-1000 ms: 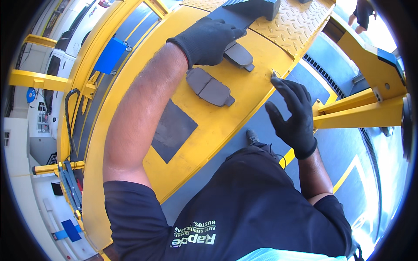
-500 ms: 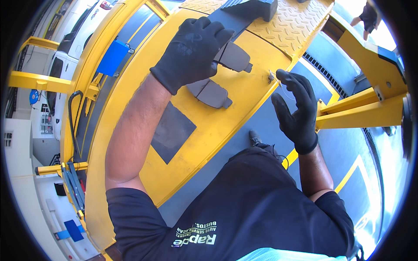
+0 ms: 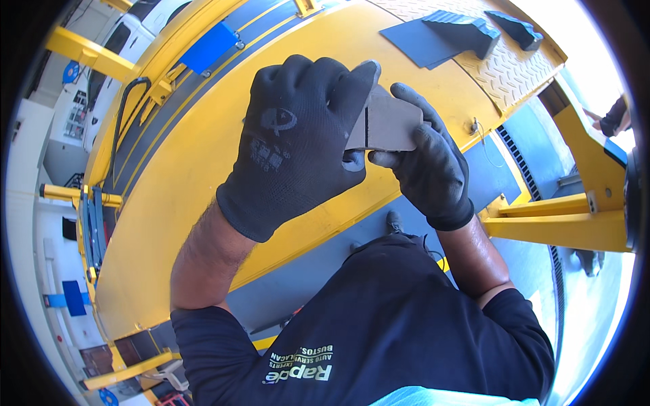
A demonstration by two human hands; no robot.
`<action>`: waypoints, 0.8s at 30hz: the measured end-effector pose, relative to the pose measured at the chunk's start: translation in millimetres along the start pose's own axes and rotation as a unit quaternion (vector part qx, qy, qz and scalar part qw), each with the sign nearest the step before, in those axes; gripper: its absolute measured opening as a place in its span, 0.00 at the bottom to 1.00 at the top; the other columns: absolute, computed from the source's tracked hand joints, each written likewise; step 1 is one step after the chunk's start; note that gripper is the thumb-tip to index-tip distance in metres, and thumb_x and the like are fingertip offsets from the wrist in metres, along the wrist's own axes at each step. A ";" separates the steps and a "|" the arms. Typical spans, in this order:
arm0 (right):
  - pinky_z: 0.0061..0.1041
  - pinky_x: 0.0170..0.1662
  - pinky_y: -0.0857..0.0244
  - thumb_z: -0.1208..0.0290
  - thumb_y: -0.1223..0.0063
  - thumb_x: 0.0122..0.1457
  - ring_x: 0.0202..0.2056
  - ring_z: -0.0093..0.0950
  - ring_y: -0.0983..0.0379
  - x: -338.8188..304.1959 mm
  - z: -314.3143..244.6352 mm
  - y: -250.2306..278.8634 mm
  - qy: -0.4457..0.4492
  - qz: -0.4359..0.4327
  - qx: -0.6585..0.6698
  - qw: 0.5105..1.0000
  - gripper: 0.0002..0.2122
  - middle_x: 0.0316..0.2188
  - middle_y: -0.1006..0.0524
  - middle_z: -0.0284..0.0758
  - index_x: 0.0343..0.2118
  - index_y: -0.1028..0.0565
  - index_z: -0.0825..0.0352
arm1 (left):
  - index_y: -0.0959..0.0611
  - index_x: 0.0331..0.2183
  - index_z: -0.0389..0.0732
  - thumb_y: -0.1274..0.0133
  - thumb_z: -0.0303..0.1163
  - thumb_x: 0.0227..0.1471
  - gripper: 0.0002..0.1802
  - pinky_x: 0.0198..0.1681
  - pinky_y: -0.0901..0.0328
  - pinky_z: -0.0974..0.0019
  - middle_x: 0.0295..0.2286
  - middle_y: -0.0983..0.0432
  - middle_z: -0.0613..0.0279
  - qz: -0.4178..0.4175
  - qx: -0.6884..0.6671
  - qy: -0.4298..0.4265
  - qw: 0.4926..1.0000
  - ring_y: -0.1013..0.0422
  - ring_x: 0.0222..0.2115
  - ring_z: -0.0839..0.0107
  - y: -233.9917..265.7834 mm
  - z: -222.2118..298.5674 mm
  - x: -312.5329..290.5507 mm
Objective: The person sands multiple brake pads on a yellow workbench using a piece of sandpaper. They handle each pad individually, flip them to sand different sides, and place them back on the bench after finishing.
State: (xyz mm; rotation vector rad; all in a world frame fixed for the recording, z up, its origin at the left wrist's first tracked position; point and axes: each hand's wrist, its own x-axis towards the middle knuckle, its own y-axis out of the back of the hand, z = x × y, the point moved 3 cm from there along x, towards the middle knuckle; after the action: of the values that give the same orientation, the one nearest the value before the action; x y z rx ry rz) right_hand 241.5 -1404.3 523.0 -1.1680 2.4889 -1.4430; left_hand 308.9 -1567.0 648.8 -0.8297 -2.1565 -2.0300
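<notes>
A grey brake pad (image 3: pixel 389 125) with a dark groove across its face is held up between my two gloved hands, above the yellow ramp (image 3: pixel 183 210). My left hand (image 3: pixel 294 122) grips its left end, the thumb and fingers closed around it. At the other end, my right hand (image 3: pixel 430 159) pinches the pad by its edge and tab. Black gloves cover both hands. Whether a second pad is behind this one I cannot tell, as my left hand hides that area.
Two dark wedge-shaped blocks (image 3: pixel 464 32) (image 3: pixel 516 30) sit on the tread plate at the far right. A blue plate (image 3: pixel 211 47) hangs on the yellow rail at left. A yellow lift arm (image 3: pixel 555 220) extends in from the right. Another person's arm (image 3: pixel 613 118) shows at the right edge.
The two brake pads lying on the ramp no longer show there; one is now raised in my hands. My right hand has come left and closed on it. The view has shifted.
</notes>
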 end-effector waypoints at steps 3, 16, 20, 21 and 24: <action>0.38 0.58 0.22 0.62 0.53 0.73 0.59 0.41 0.24 3.6 20.9 -11.0 -0.020 0.027 -0.003 0.999 0.29 0.62 0.30 0.47 0.72 0.41 0.72 | 0.27 0.64 0.42 0.25 0.42 0.40 0.51 0.60 0.39 0.49 0.51 0.25 0.55 0.022 -0.018 0.043 0.999 0.30 0.51 0.54 8.6 -8.8 -31.4; 0.37 0.57 0.22 0.57 0.49 0.71 0.60 0.41 0.25 5.6 64.3 -45.0 -0.096 -0.028 -0.045 0.994 0.31 0.64 0.30 0.47 0.71 0.39 0.72 | 0.19 0.55 0.34 0.21 0.28 0.40 0.39 0.54 0.27 0.57 0.48 0.18 0.50 0.117 -0.249 0.131 0.953 0.20 0.49 0.55 -3.0 -64.9 -141.1; 0.37 0.57 0.23 0.57 0.53 0.74 0.60 0.41 0.25 4.1 73.2 -46.4 -0.097 -0.080 0.037 0.991 0.28 0.62 0.27 0.47 0.69 0.36 0.72 | 0.18 0.54 0.37 0.19 0.31 0.36 0.41 0.51 0.26 0.58 0.46 0.18 0.51 0.127 -0.206 0.113 0.964 0.20 0.46 0.54 0.8 -73.7 -154.2; 0.36 0.56 0.23 0.57 0.55 0.74 0.59 0.41 0.24 4.4 73.9 -48.4 -0.107 -0.087 0.034 0.990 0.28 0.61 0.26 0.47 0.68 0.36 0.72 | 0.17 0.54 0.37 0.19 0.31 0.36 0.41 0.51 0.26 0.58 0.46 0.18 0.52 0.122 -0.204 0.114 0.965 0.21 0.46 0.54 1.9 -75.5 -156.7; 0.34 0.54 0.23 0.57 0.59 0.76 0.55 0.40 0.21 6.4 73.8 -56.6 -0.154 -0.087 -0.062 0.982 0.26 0.58 0.24 0.48 0.67 0.34 0.72 | 0.17 0.55 0.39 0.19 0.32 0.35 0.42 0.49 0.26 0.57 0.45 0.18 0.52 0.114 -0.170 0.097 0.974 0.22 0.46 0.53 7.1 -81.6 -161.7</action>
State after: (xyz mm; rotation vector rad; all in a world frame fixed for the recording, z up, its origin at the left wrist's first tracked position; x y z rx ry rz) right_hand 298.0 -1478.3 526.1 -1.5343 2.3368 -1.0489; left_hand 424.4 -1698.1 600.7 -0.8260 -1.5599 -2.2794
